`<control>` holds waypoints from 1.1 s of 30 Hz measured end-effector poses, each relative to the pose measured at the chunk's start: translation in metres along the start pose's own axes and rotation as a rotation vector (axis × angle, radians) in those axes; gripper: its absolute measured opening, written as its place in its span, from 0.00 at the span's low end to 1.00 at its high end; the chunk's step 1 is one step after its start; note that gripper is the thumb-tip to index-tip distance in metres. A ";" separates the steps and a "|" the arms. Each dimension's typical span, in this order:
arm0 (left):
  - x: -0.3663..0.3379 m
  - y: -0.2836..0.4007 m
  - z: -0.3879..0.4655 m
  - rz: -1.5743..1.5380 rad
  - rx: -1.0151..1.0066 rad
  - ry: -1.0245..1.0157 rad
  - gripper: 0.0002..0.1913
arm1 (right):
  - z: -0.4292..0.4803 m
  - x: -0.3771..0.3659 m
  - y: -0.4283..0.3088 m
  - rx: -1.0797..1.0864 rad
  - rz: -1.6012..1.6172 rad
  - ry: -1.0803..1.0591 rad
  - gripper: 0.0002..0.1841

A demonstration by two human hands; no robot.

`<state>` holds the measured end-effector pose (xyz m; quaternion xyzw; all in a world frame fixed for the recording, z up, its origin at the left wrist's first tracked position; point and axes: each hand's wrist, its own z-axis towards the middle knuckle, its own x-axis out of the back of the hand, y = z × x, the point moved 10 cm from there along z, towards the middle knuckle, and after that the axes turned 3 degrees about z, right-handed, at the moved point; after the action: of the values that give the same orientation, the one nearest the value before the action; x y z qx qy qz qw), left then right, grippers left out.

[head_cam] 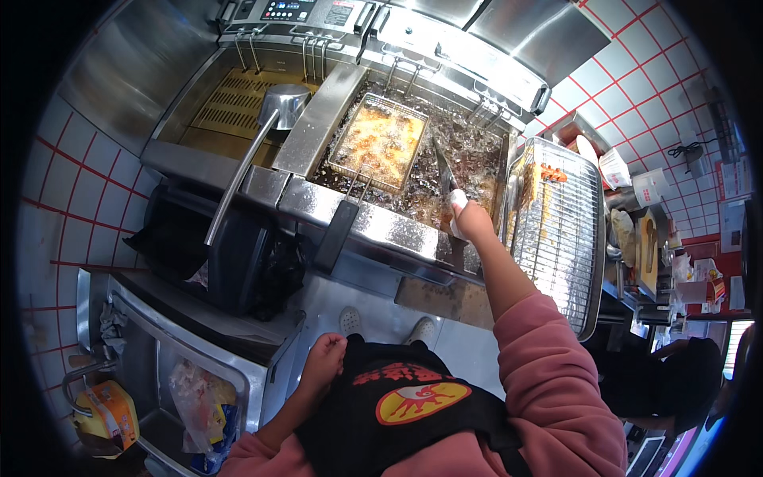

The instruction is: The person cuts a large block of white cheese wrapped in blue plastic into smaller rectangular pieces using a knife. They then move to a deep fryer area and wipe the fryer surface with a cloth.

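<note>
My right hand (pixel 474 219) is closed round the pale handle of a metal tool (pixel 442 164), whose dark blade reaches down to the bubbling oil (pixel 471 155) of the deep fryer. What kind of tool it is, I cannot tell. Left of it, a wire fry basket (pixel 381 140) with golden food sits in the oil, its black handle (pixel 337 235) jutting over the fryer's front edge. My left hand (pixel 326 353) hangs in front of the black apron (pixel 405 429), fingers curled, with nothing visible in it.
A wire rack on a tray (pixel 557 238) with some fried food stands right of the fryer. A long-handled metal pot (pixel 285 102) is over the left vat. A black bin (pixel 238 262) and a steel sink (pixel 161 358) lie to the left. Another person (pixel 661 381) in black is at the right.
</note>
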<state>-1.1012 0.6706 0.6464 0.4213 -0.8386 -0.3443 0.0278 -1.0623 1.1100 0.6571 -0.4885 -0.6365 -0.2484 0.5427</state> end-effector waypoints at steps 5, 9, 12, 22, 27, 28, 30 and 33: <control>-0.001 0.000 -0.001 -0.002 0.011 -0.001 0.06 | 0.006 -0.004 0.009 -0.012 0.196 -0.021 0.27; -0.004 0.006 -0.001 -0.005 -0.003 -0.006 0.06 | -0.004 -0.046 0.028 -0.392 1.017 -0.363 0.24; -0.005 0.009 -0.001 0.014 -0.013 -0.010 0.07 | -0.010 -0.057 0.025 -0.458 1.190 -0.493 0.21; -0.005 0.003 0.003 0.015 -0.009 -0.019 0.07 | -0.006 -0.082 0.021 -0.537 1.431 -0.664 0.22; -0.006 0.002 0.004 0.020 -0.003 -0.013 0.06 | -0.005 -0.083 0.018 -0.570 1.498 -0.668 0.21; -0.005 0.001 0.004 0.021 0.000 -0.010 0.06 | -0.006 -0.084 0.016 -0.599 1.573 -0.684 0.21; -0.004 0.000 0.004 -0.001 -0.001 -0.005 0.06 | -0.006 -0.083 0.015 -0.601 1.570 -0.699 0.20; -0.004 -0.003 0.005 -0.051 -0.008 -0.004 0.07 | -0.006 -0.083 0.014 -0.610 1.583 -0.704 0.19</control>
<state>-1.0986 0.6757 0.6417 0.4416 -0.8263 -0.3492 0.0190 -1.0525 1.0815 0.5783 -0.9514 -0.1518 0.2016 0.1766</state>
